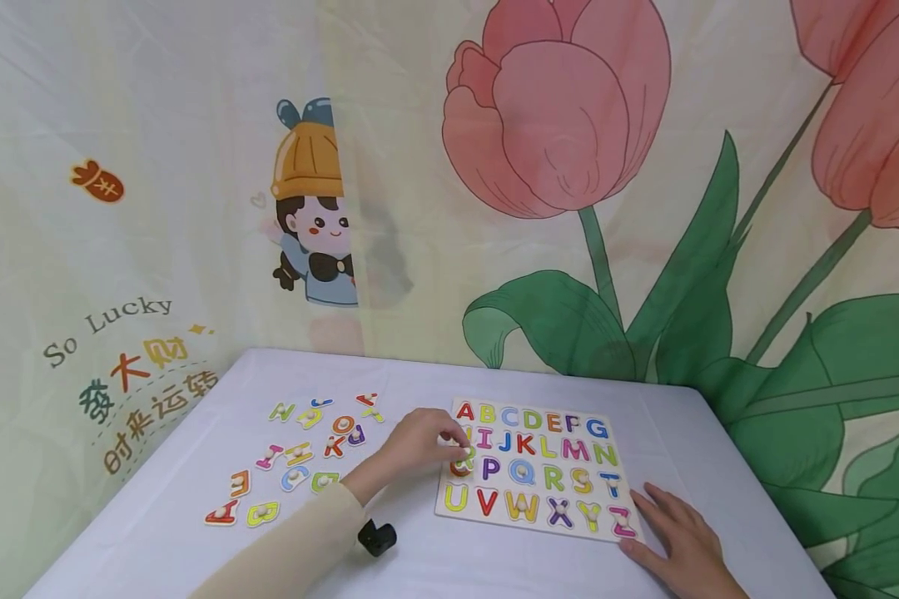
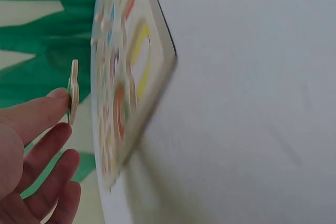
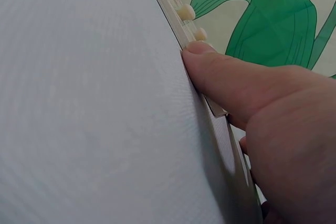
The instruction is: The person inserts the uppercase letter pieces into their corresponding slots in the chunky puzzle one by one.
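The alphabet puzzle board lies on the table, rows of coloured letters across it, several with knobbed pieces in their slots. Over its left edge, my left hand pinches a small letter piece by its knob between thumb and finger. The piece is edge-on in the left wrist view, raised off the board; which letter it is, I cannot tell. At the board's lower right corner rests my right hand, its thumb against the near edge and its fingers along the right side.
Loose letter pieces lie scattered on the table's left side, among them a red A, a yellow-green B and an orange O. A small black device shows beside the left forearm. A printed curtain hangs behind the white table.
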Demonstrator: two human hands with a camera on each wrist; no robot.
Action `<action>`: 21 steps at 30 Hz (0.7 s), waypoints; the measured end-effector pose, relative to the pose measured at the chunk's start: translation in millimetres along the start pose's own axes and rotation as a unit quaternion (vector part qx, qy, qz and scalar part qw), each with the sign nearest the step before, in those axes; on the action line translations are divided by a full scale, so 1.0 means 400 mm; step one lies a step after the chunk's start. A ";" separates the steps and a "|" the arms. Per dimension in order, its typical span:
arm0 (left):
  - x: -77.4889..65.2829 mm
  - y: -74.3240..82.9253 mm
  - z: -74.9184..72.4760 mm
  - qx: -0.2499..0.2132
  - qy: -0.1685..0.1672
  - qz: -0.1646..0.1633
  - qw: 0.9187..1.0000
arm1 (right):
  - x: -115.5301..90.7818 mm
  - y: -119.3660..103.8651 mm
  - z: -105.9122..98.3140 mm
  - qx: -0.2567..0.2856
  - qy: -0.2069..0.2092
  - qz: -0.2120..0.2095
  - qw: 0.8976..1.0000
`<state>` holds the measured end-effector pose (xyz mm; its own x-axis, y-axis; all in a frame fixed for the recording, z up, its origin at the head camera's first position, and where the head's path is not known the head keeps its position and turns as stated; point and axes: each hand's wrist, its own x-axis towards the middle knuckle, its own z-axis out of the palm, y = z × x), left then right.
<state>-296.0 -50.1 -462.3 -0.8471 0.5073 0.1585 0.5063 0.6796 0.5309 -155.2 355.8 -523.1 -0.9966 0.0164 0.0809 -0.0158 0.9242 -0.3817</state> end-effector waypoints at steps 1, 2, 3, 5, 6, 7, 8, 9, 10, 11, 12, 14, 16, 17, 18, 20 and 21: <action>0.008 0.018 0.012 -0.004 -0.002 -0.006 1.000 | 0.000 0.001 0.000 -0.001 -0.002 0.002 1.000; 0.016 0.035 0.024 -0.006 -0.002 -0.012 1.000 | 0.000 0.001 0.000 -0.001 -0.002 0.003 1.000; 0.024 0.051 0.036 -0.011 -0.003 -0.018 1.000 | 0.001 0.002 0.000 -0.001 -0.004 0.004 1.000; 0.038 0.080 0.061 -0.018 -0.005 -0.021 1.000 | 0.001 0.003 0.000 -0.001 -0.005 0.005 1.000; 0.045 0.093 0.073 -0.021 -0.005 -0.020 1.000 | 0.001 0.003 0.000 -0.002 -0.005 0.005 1.000; 0.051 0.104 0.086 -0.024 -0.004 -0.015 1.000 | 0.001 0.003 0.000 -0.003 -0.005 0.006 1.000; 0.057 0.115 0.099 -0.026 -0.004 -0.010 1.000 | 0.001 0.002 0.000 -0.003 -0.005 0.005 1.000; 0.063 0.124 0.112 -0.027 -0.002 -0.005 1.000 | 0.001 0.002 0.001 -0.004 -0.004 0.005 1.000; 0.069 0.133 0.123 -0.028 -0.001 0.001 1.000 | 0.001 0.002 0.001 -0.004 -0.003 0.004 1.000; 0.075 0.141 0.134 -0.027 0.000 0.005 1.000 | 0.001 0.001 0.000 -0.005 -0.003 0.004 1.000; 0.080 0.150 0.143 -0.026 0.002 0.009 1.000 | 0.001 0.000 0.000 -0.005 -0.003 0.003 1.000; 0.089 0.165 0.159 -0.026 0.003 0.016 1.000 | 0.001 0.000 0.001 -0.004 -0.001 0.002 1.000; 0.097 0.179 0.171 -0.032 0.004 0.020 0.999 | 0.001 0.002 0.002 -0.004 0.000 0.001 1.000; 0.101 0.185 0.177 -0.034 0.006 0.021 0.999 | 0.001 0.003 0.003 -0.005 0.001 -0.001 1.000; 0.104 0.190 0.182 -0.037 0.006 0.023 0.999 | 0.001 0.005 0.004 -0.005 0.002 -0.002 1.000; 0.110 0.197 0.194 -0.043 0.007 0.020 0.999 | 0.001 0.008 0.007 -0.005 0.005 -0.004 1.000; 0.112 0.200 0.200 -0.044 0.008 0.019 0.999 | 0.001 0.010 0.008 -0.005 0.006 -0.006 1.000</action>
<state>-280.4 69.4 -479.1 -0.8308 0.5221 0.1928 0.5219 0.6106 0.5956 -155.8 358.3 -527.5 -0.9953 0.0100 0.0965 -0.0267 0.9279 -0.3719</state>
